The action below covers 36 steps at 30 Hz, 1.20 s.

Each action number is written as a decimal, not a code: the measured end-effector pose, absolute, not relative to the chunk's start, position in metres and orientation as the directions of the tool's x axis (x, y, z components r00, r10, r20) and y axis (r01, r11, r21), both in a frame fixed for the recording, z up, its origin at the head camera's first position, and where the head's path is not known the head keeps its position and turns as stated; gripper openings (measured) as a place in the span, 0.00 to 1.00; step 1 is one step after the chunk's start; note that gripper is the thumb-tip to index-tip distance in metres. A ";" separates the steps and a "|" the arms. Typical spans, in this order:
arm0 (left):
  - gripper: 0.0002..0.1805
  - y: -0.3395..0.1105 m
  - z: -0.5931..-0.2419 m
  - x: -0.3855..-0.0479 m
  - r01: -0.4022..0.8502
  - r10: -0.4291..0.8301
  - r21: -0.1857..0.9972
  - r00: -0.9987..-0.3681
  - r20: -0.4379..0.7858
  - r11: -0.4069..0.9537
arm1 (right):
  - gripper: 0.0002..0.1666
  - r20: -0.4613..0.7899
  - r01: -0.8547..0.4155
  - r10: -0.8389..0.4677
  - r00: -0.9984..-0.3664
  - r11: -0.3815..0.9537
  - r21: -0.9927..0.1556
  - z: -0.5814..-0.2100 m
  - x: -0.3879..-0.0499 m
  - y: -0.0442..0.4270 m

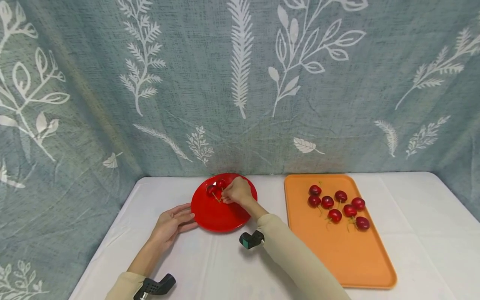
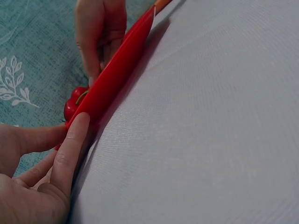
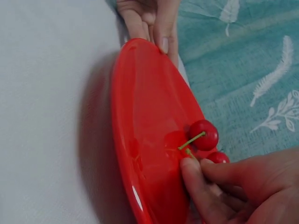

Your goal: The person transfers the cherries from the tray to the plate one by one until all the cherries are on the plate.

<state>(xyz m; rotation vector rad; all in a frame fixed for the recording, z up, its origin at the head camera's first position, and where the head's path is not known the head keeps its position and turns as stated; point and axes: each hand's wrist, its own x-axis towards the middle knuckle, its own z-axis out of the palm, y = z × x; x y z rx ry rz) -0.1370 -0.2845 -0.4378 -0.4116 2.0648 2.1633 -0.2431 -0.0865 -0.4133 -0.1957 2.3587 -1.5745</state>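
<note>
A round red plate (image 1: 219,218) lies on the table's left half. My left hand (image 1: 168,225) holds its left rim, thumb on one side and fingers on the other, as the left wrist view (image 2: 44,172) shows. Above the plate, my right hand (image 1: 238,191) pinches the thin green stem of a cherry (image 1: 221,183) between thumb and forefinger. In the right wrist view that cherry (image 3: 218,157) is partly hidden behind the right hand (image 3: 238,186). Just left of it on the plate sits a second dark red cherry (image 1: 211,190), its stem (image 3: 192,140) pointing toward my fingertips.
An orange tray (image 1: 337,258) lies to the right, with several stemmed cherries (image 1: 327,202) grouped toward its far end. My right forearm reaches across near the tray's left edge. A white cloth (image 1: 210,266) covers the table, and a patterned blue-green curtain (image 1: 210,83) hangs behind.
</note>
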 end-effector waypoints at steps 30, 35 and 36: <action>0.30 -0.283 -0.435 -0.137 -0.289 -0.099 0.956 -0.951 -0.292 -0.049 | 0.09 -0.065 -0.121 -0.318 -0.946 0.531 -0.838 -0.387 -0.227 -0.059; 0.30 -0.284 -0.436 -0.136 -0.292 -0.098 0.955 -0.950 -0.296 -0.047 | 0.11 -0.053 -0.116 -0.362 -0.931 0.430 -0.895 -0.383 -0.226 -0.041; 0.30 -0.284 -0.436 -0.136 -0.291 -0.097 0.955 -0.951 -0.295 -0.048 | 0.11 -0.055 -0.108 -0.368 -0.928 0.408 -0.907 -0.381 -0.227 -0.036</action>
